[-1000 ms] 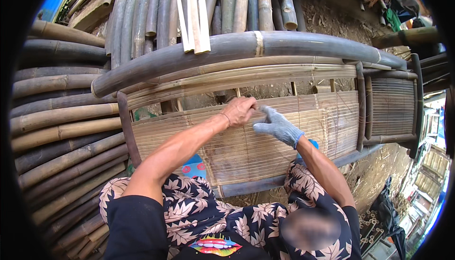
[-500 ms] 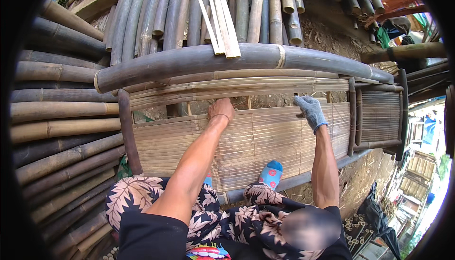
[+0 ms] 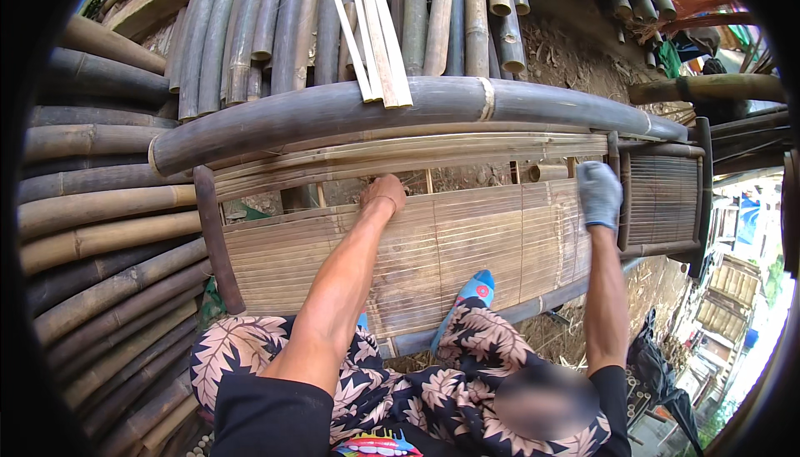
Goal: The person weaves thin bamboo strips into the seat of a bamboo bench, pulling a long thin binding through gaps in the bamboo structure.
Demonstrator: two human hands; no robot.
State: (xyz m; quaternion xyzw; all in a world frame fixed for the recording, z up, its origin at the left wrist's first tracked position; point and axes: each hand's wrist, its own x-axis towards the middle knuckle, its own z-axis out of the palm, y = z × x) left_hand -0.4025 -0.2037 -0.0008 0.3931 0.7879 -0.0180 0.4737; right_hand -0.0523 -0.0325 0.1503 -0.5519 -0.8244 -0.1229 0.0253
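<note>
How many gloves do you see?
1: a grey glove on the right hand, near the right end of the bamboo slats. The left hand is bare. Others might be hidden.

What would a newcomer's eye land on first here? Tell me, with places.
The thick dark bamboo pole arching across the upper middle stands out first, pale strips ending near its middle. Below spreads the slatted bamboo panel, the bare left hand and gloved right hand at its far edge.

A long, tan split-bamboo slat panel (image 3: 483, 244) lies flat within a dark bamboo bench frame (image 3: 218, 240), thin lines crossing its slats; beyond its far edge, a gap separates it from a narrow tan slat band (image 3: 467, 148).
</note>
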